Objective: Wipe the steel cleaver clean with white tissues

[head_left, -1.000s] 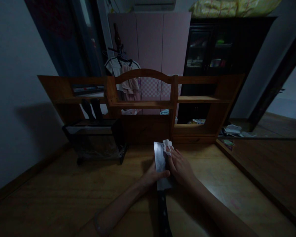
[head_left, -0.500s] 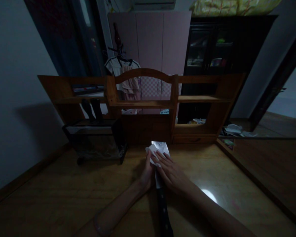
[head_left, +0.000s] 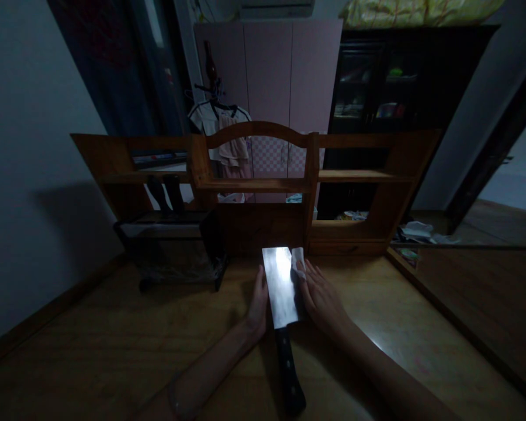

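A cleaver (head_left: pixel 281 292) with a broad shiny blade and a black riveted handle points away from me in the middle of the view, its handle toward me. Along the blade's left side, my left hand (head_left: pixel 258 307) grips it, thumb up at the edge and the other fingers hidden behind the metal. My right hand (head_left: pixel 325 297) is at the blade's right edge, closed on a folded white tissue (head_left: pixel 297 259). Most of the blade's face shows, with bright light reflecting on it.
A knife block (head_left: pixel 170 245) with black-handled tools stands left on the wooden tabletop (head_left: pixel 193 327). Behind the cleaver rises a wooden shelf unit (head_left: pixel 258 186) along the table's back. A raised wooden edge (head_left: pixel 447 316) runs down the right side.
My right hand has slid with the tissue from across the blade to its right edge, uncovering the blade's face. The blade has turned more toward me.
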Demonstrator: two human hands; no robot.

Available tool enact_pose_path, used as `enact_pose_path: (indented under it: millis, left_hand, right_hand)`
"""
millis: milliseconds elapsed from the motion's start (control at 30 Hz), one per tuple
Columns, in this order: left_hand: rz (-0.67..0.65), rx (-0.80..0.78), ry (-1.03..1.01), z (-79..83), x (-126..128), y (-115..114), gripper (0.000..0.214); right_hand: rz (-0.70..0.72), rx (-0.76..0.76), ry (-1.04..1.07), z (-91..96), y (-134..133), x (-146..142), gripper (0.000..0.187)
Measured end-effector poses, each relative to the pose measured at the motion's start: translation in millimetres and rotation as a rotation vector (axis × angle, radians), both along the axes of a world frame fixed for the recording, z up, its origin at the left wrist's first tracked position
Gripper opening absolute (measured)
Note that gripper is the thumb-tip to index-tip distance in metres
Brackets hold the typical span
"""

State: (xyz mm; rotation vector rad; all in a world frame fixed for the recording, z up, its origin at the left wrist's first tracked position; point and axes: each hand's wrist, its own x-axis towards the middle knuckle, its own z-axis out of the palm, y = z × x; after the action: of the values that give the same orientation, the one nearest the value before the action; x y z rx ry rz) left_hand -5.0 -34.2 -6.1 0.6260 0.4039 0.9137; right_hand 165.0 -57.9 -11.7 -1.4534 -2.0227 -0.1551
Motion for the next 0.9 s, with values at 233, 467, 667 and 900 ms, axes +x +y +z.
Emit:
enact_pose_path:
  millis: [233, 467, 667, 900]
  left_hand:
    - [-0.034, -0.044, -0.087, -7.0, 0, 4, 0.069]
    - [0.036, -0.105, -0.103, -12.8, 1, 7, 0.066]
    - [0.001, -0.049, -0.005, -9.8, -2, 3, 0.07]
    - [0.02, -0.051, -0.061, -1.2, 0, 0, 0.062]
  right_hand:
    - [0.279, -0.031, -0.052, 20.2, -18, -22, 0.051]
    - [0.356, -0.09, -0.121, 23.1, -22, -29, 0.05]
    - [0.17, -0.062, -0.113, 10.8, -10, -11, 0.047]
    - [0.033, 0.029, -0.056, 5.5, -5, -4, 0.047]
